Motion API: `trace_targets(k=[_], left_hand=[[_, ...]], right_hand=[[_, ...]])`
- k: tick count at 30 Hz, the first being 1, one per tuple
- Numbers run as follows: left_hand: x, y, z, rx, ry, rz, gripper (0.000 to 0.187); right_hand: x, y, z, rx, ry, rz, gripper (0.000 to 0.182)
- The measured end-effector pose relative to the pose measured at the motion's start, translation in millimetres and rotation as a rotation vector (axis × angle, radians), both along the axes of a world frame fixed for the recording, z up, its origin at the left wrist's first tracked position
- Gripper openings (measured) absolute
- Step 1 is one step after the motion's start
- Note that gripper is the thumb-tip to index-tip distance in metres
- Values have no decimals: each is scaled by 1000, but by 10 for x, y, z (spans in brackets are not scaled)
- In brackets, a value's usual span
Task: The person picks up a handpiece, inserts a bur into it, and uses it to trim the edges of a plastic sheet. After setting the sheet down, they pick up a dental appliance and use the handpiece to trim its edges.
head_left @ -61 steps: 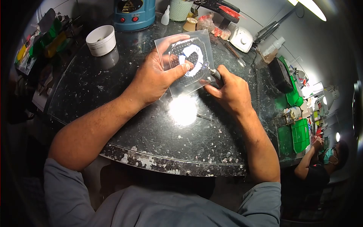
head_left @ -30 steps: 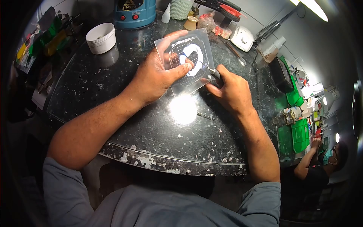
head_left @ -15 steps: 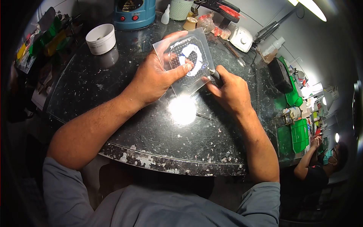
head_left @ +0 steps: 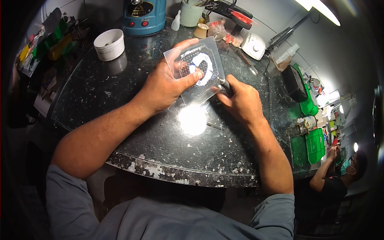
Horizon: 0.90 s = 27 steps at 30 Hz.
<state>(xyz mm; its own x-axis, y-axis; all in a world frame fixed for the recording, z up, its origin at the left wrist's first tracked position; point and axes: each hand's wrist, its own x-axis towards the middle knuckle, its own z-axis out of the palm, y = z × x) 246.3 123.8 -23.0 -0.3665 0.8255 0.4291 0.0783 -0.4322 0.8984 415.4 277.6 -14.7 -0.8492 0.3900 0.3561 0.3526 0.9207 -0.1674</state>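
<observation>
My left hand [head_left: 163, 85] grips a square clear plastic sheet [head_left: 215, 52] over the bench, its thumb pressed on the front and its fingers behind. The sheet has a rounded shape moulded in its middle, with a white, ring-like patch and rows of small dots showing there. At the sheet's lower right edge, my right hand [head_left: 245, 100] is closed around a dark-handled tool [head_left: 227, 85] with a short metal tip. That tip meets the sheet close to the moulded outline. Most of the tool is hidden by my fingers, so its exact kind cannot be made out.
On the dark, paint-chipped bench [head_left: 160, 138] stand a white tub [head_left: 110, 50], a blue machine [head_left: 144, 24] and a small white bottle [head_left: 176, 22]. Behind the sheet are a green basket [head_left: 191, 16] and a white device [head_left: 253, 47]. Another person [head_left: 336, 176] works at far right.
The view has shifted slightly. My left hand and the sheet sit a little lower in view, and the tool's handle has turned slightly at the sheet's edge.
</observation>
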Motion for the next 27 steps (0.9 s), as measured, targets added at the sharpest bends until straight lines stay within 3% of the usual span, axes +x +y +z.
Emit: trace_targets(k=[27], left_hand=[[-3, 23, -40, 27, 1, 35, 63]], right_hand=[[-6, -36, 1, 20, 6, 18, 33]])
